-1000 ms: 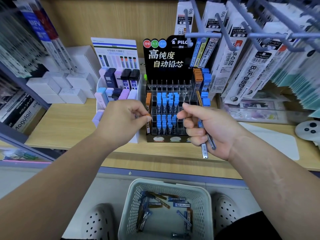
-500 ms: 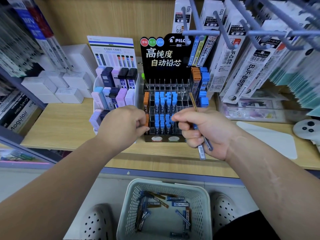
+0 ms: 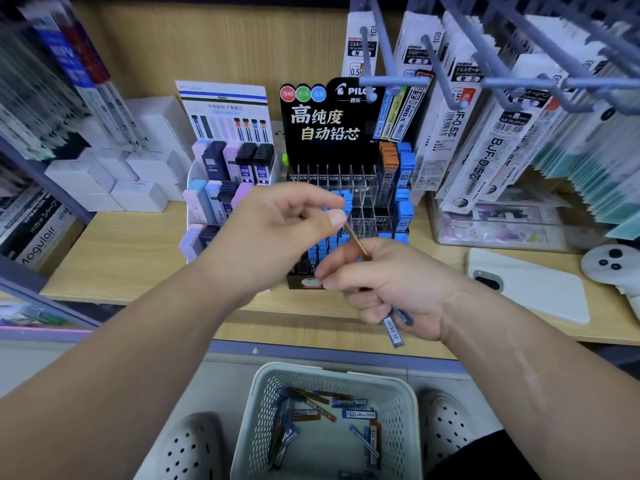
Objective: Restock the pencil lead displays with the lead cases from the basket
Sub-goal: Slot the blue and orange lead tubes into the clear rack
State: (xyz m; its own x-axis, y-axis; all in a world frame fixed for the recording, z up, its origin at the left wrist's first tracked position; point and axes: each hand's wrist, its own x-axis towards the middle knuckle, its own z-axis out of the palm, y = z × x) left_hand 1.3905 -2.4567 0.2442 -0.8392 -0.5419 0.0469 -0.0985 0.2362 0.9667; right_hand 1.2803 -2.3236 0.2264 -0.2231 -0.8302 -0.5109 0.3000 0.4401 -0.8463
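The black Pilot lead display (image 3: pixel 349 188) stands on the wooden shelf, its clear slots partly filled with blue and orange cases. My left hand (image 3: pixel 277 233) is in front of it, thumb and forefinger pinching the top end of a brown lead case (image 3: pixel 356 242). My right hand (image 3: pixel 384 289) grips a bundle of lead cases, holding the lower end of that brown case; a barcoded case (image 3: pixel 394 330) sticks out below the fist. A white basket (image 3: pixel 398 393) on the floor holds several more cases.
A white tiered display (image 3: pixel 221 188) of pastel and dark lead cases stands left of the Pilot one. Refill packs hang on hooks (image 3: pixel 485 81) at upper right. A phone (image 3: pixel 530 285) and a white controller (image 3: pixel 613 261) lie on the shelf at right. White boxes (image 3: pixel 104 178) are stacked at left.
My left hand has moved right from the display's orange column and now pinches the brown case sticking up from my right hand. The right hand has dropped slightly.
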